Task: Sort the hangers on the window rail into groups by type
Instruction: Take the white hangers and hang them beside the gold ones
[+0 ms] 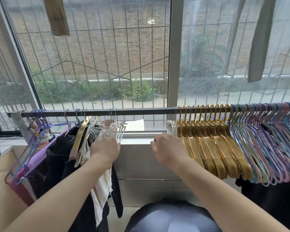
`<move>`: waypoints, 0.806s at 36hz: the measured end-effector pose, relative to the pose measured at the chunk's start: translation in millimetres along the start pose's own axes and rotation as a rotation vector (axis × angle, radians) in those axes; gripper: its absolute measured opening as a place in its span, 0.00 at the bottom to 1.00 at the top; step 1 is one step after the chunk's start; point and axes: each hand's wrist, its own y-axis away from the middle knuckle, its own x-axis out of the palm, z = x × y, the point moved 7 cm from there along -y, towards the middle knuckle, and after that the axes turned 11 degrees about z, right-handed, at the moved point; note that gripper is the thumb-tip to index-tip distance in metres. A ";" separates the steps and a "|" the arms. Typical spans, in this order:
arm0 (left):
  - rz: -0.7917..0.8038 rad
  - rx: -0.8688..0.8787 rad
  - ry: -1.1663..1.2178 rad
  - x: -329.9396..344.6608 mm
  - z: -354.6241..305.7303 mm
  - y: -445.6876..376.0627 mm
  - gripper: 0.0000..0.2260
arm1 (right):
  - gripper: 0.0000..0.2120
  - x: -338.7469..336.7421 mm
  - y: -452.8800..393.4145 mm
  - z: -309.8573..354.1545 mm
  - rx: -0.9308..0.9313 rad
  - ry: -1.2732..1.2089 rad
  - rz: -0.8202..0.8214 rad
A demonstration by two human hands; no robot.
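Standing by the window, I see the rail (97, 112) already half sorted: a tight block of gold hangers (208, 144) hangs right of centre, with the thin pastel wire hangers (266, 144) packed beyond them, while a few white hangers (118, 131) sit alone on the bare middle stretch. The left hand (105, 149) reaches up under those white ones, fingers apparently curled around their lower bars, though the grip itself is turned away from me and I cannot tell how firm it is. The right hand (166, 151) hovers loosely open beside a white hanger (170, 129) at the near end of the gold block, holding nothing. The risk lies leftward: two gold hangers (81, 134) there are tangled among hanging clothes (84, 164), so dragging the white bunch along could snag fabric, or unhook a hanger and drop it.
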 end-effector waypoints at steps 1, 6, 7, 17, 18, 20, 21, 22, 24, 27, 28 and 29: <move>0.005 -0.027 -0.061 0.6 -1.2 -2.5 0.29 | 0.15 1.1 0.3 1.9 -0.007 -0.003 0.006; 0.065 -0.098 -0.266 9.5 -5.5 -13.9 0.26 | 0.13 8.6 4.9 1.6 -0.009 0.018 0.054; 0.089 -0.099 -0.264 11.5 -6.9 -14.9 0.22 | 0.13 10.4 5.8 -0.3 -0.010 0.025 0.064; 0.124 -0.103 0.217 27.0 3.3 -4.5 0.10 | 0.13 15.6 12.8 -14.4 0.018 0.005 0.134; 0.124 -0.104 0.290 30.3 4.6 0.4 0.11 | 0.13 17.3 13.5 -17.1 0.031 0.001 0.154; 0.119 -0.115 0.369 39.7 9.0 8.5 0.12 | 0.13 19.6 14.7 -22.6 0.051 -0.017 0.190; 0.122 -0.132 0.395 44.8 11.4 12.8 0.12 | 0.13 20.5 14.6 -24.7 0.057 -0.026 0.203; 0.122 -0.152 0.426 50.0 13.8 15.6 0.13 | 0.13 21.6 14.3 -25.8 0.062 -0.034 0.216; 0.113 -0.179 0.464 55.2 15.3 22.0 0.17 | 0.13 23.0 14.4 -28.4 0.071 -0.053 0.232; 0.058 -0.185 0.513 52.4 13.2 29.6 0.20 | 0.13 25.7 15.4 -30.5 0.078 -0.082 0.249; 0.044 -0.194 0.553 50.1 16.1 32.1 0.20 | 0.13 26.4 14.5 -28.6 0.075 -0.099 0.251; 0.041 -0.194 0.600 47.5 14.5 34.0 0.19 | 0.13 26.1 15.6 -30.3 0.079 -0.117 0.250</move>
